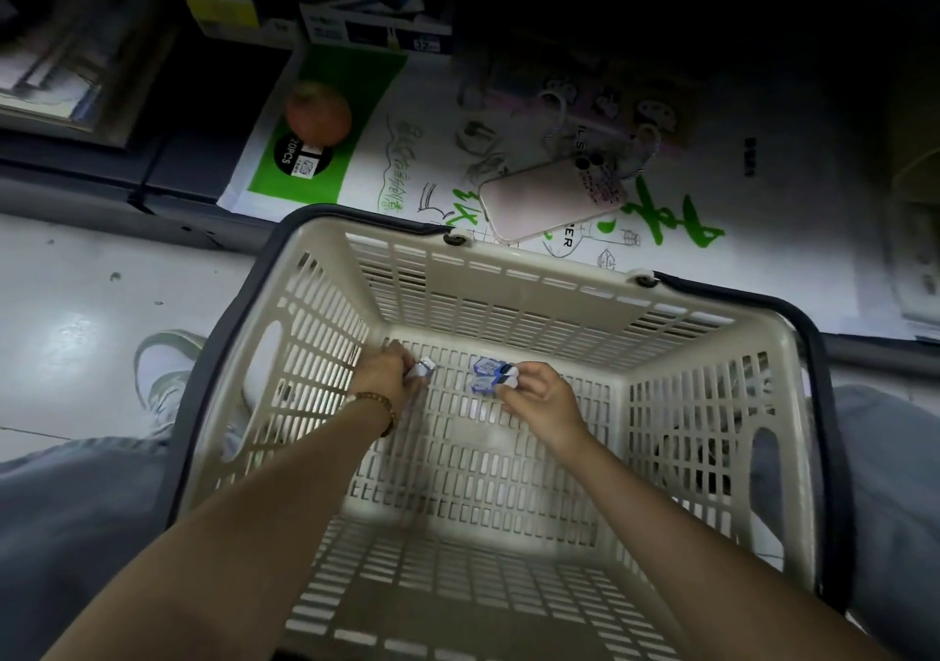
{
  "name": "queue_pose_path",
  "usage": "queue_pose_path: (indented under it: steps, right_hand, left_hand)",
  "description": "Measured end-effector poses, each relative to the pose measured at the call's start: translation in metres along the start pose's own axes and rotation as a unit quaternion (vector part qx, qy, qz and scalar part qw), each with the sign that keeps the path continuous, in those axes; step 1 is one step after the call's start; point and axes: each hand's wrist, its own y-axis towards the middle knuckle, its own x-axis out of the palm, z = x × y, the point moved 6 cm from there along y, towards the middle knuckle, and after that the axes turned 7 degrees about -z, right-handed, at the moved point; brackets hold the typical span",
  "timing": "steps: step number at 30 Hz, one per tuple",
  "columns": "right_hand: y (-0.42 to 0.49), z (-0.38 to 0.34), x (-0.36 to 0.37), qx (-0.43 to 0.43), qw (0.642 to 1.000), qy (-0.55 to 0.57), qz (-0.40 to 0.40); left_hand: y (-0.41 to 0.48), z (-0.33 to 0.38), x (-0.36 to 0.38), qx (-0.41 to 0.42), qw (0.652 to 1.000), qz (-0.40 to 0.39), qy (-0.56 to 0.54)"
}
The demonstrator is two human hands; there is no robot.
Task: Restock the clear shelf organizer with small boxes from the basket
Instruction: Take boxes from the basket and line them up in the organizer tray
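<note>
Dim, wide-angle, dark blurred top

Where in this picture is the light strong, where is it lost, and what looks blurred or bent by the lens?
Head view: brightest inside the basket, glare on the floor tile at left; top right near black; left hand and its small box motion-blurred, blue boxes in the right hand clearer; basket rim bowed by the wide angle.

Small silvery-white box [424, 369]: mostly covered by the left hand [386, 378] grip, blurred, print unreadable. Blue-and-white small cardboard boxes [489, 375]: near ends under right hand [539, 393] fingertips; exact count unclear, labels too small to read. Beige slotted plastic basket [508, 299]: near wall cut by bottom edge. White shoe [165, 360]: heel hidden behind basket. Upper-right shelf area [737, 24]: too dark to tell contents.
</note>
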Motion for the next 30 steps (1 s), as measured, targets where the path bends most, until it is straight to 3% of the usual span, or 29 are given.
queue_pose_path:
  steps: [2,4,7,10,16,23,30]
  right_hand:
    - [-0.005,-0.009,0.0,0.007,1.0,0.018,-0.021]
    - [-0.014,-0.026,-0.001,0.011,0.999,0.014,-0.049]
    - [-0.03,-0.068,-0.001,0.005,0.992,-0.042,-0.116]
    - [-0.056,-0.131,0.004,-0.022,0.975,-0.133,-0.174]
    - [-0.165,-0.271,0.018,-0.114,0.935,-0.202,-0.268]
    - [-0.285,-0.348,0.034,-0.206,0.903,-0.164,-0.34]
    - [-0.281,-0.339,0.035,-0.226,0.902,-0.203,-0.306]
  left_hand:
    - [-0.002,0.003,-0.003,-0.001,1.0,-0.024,0.011]
    - [-0.012,-0.002,-0.006,-0.04,0.995,-0.048,-0.081]
    - [-0.029,0.015,-0.014,-0.011,0.991,-0.088,-0.102]
    - [-0.051,0.043,-0.05,-0.005,0.95,-0.132,-0.282]
    - [-0.138,0.129,-0.161,0.065,0.88,-0.191,-0.429]
    - [-0.271,0.203,-0.218,0.157,0.843,-0.291,-0.424]
    - [-0.299,0.225,-0.21,0.286,0.871,-0.291,-0.275]
